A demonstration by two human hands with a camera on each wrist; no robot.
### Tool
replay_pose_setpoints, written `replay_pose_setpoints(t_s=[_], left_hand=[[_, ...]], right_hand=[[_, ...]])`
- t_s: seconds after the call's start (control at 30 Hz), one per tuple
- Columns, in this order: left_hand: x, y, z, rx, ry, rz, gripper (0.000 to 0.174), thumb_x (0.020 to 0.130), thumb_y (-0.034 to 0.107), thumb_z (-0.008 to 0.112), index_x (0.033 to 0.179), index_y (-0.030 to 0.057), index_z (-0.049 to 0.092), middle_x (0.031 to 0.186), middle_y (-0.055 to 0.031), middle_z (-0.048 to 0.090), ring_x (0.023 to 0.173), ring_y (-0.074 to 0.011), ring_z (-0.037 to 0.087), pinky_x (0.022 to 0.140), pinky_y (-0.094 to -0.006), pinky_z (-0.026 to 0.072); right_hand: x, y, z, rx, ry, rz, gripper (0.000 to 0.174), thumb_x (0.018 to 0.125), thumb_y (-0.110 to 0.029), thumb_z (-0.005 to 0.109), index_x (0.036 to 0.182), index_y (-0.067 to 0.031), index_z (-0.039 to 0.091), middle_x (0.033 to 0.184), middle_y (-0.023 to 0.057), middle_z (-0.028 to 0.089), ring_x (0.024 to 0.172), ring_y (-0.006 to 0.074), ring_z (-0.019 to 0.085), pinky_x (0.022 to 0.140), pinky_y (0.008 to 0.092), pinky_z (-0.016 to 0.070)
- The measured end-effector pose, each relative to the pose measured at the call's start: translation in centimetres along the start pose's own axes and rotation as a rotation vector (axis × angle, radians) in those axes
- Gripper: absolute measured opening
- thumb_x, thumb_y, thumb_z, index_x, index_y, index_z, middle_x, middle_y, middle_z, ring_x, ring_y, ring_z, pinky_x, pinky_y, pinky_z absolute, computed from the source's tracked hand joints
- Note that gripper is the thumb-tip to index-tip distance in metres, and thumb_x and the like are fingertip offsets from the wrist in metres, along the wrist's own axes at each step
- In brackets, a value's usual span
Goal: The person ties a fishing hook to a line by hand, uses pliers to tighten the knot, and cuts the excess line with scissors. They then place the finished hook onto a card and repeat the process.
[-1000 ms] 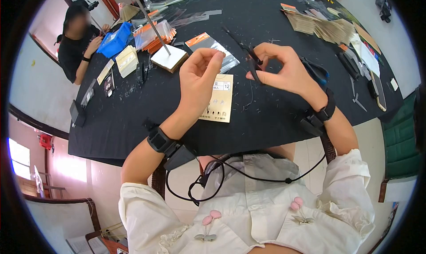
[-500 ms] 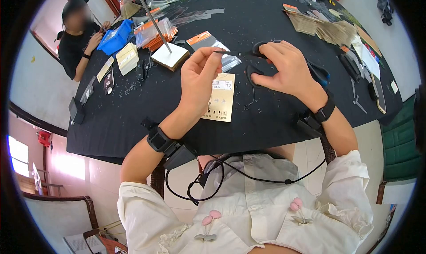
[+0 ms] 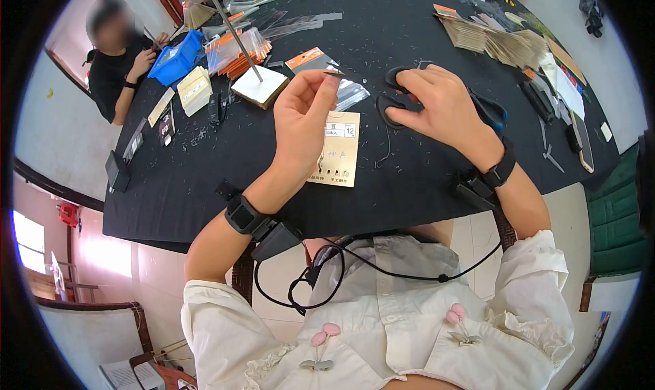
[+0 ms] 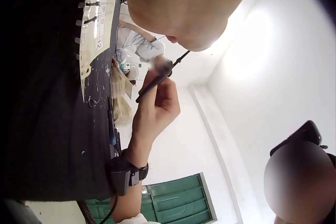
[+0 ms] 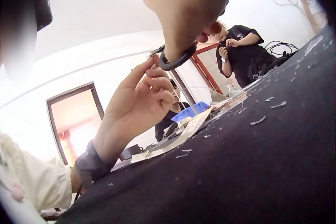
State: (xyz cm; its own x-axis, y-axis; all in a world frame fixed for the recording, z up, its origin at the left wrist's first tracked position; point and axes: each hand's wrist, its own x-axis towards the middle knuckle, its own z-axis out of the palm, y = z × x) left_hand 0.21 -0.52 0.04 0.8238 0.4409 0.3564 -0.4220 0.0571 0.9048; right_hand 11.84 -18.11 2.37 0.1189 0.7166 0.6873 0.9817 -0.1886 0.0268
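My left hand is raised over the table, thumb and forefinger pinching a tiny thing with a fine line; its kind cannot be told. My right hand holds black scissors, thumb and fingers through the spread handle loops. The scissor blades point left, their tips right at the left fingertips; in the right wrist view a handle loop hangs below the right hand. Beneath the left hand lies a gold printed card marked 12, partly covered, with small dark pieces in its lower slots.
A white-topped block with an upright metal rod stands behind the left hand. Plastic sleeves, a blue bin and a card stack are left. Beside my right wrist lie other scissors. Clippings litter the black cloth. Another person sits far left.
My right hand has turned and brought the scissors' blades from pointing away to pointing left at my left fingertips. The handle loops have spread. My left hand has barely shifted.
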Motion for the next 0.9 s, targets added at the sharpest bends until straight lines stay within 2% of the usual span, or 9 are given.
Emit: replay_pose_setpoints(t_s=[0.2,0.27,0.6,0.67,0.7,0.77,0.83,0.9], left_hand=[[0.06,-0.06,-0.01,0.022,-0.001,0.025,0.014,0.090,0.018,0.059,0.092,0.0044,0.057,0.080,0.0027,0.056,0.071,-0.0029,0.048,0.065,-0.0189,0.0391],[0.04,-0.01,0.34,0.040,0.038,0.053,0.013,0.090,0.018,0.059,0.092,0.0051,0.058,0.068,0.0055,0.047,0.060,-0.0010,0.038,0.054,-0.0167,0.0283],[0.11,-0.10,0.11,0.057,0.035,0.059,0.013,0.090,0.018,0.059,0.093,0.0052,0.058,0.068,0.0054,0.048,0.060,-0.0012,0.038,0.054,-0.0171,0.0286],[0.12,-0.13,-0.22,0.042,-0.005,0.035,0.014,0.090,0.018,0.059,0.093,0.0044,0.057,0.082,0.0023,0.057,0.072,-0.0029,0.049,0.064,-0.0192,0.0383],[0.13,-0.09,-0.12,0.042,-0.005,0.035,0.014,0.090,0.018,0.059,0.093,0.0044,0.057,0.082,0.0023,0.057,0.072,-0.0029,0.049,0.064,-0.0192,0.0383],[0.12,-0.04,0.34,0.064,0.042,0.051,0.013,0.090,0.017,0.058,0.094,0.0051,0.059,0.069,0.0058,0.048,0.060,-0.0008,0.037,0.054,-0.0170,0.0296],[-0.01,-0.05,0.47,0.061,0.031,0.022,0.013,0.090,0.017,0.058,0.094,0.0050,0.059,0.070,0.0061,0.048,0.060,-0.0004,0.037,0.053,-0.0171,0.0298],[0.04,-0.15,0.20,0.067,0.019,-0.002,0.014,0.091,0.018,0.057,0.095,0.0047,0.060,0.072,0.0067,0.050,0.062,0.0001,0.040,0.054,-0.0172,0.0318]], right_hand=[[-0.06,0.05,-0.11,-0.006,-0.020,0.002,0.031,0.069,-0.027,0.072,0.084,-0.0043,0.057,0.069,0.0087,0.060,0.064,0.0249,0.058,0.062,0.0333,0.0460],[-0.04,0.00,-0.16,-0.002,-0.022,0.000,0.030,0.069,-0.026,0.072,0.084,-0.0044,0.057,0.069,0.0087,0.060,0.064,0.0249,0.058,0.062,0.0334,0.0462],[0.02,0.01,-0.32,0.004,-0.034,-0.001,0.029,0.070,-0.025,0.072,0.085,-0.0051,0.057,0.070,0.0079,0.061,0.064,0.0253,0.059,0.062,0.0339,0.0465],[-0.05,0.11,-0.23,0.006,-0.052,0.009,0.028,0.071,-0.025,0.071,0.085,-0.0051,0.057,0.070,0.0083,0.061,0.064,0.0255,0.059,0.062,0.0339,0.0465],[-0.09,0.16,-0.22,0.009,-0.070,0.019,0.028,0.071,-0.025,0.071,0.085,-0.0051,0.057,0.069,0.0086,0.060,0.063,0.0257,0.059,0.062,0.0339,0.0465],[-0.10,0.13,-0.30,0.027,-0.079,0.042,0.027,0.072,-0.025,0.070,0.085,-0.0048,0.057,0.069,0.0094,0.060,0.063,0.0260,0.059,0.062,0.0344,0.0467],[0.04,0.28,-0.34,0.046,-0.079,0.051,0.027,0.073,-0.025,0.069,0.085,-0.0046,0.057,0.068,0.0102,0.060,0.064,0.0263,0.059,0.061,0.0348,0.0469],[0.06,0.64,0.10,0.148,-0.004,0.157,0.025,0.075,-0.024,0.068,0.083,-0.0037,0.056,0.067,0.0119,0.058,0.063,0.0271,0.059,0.059,0.0352,0.0464]])
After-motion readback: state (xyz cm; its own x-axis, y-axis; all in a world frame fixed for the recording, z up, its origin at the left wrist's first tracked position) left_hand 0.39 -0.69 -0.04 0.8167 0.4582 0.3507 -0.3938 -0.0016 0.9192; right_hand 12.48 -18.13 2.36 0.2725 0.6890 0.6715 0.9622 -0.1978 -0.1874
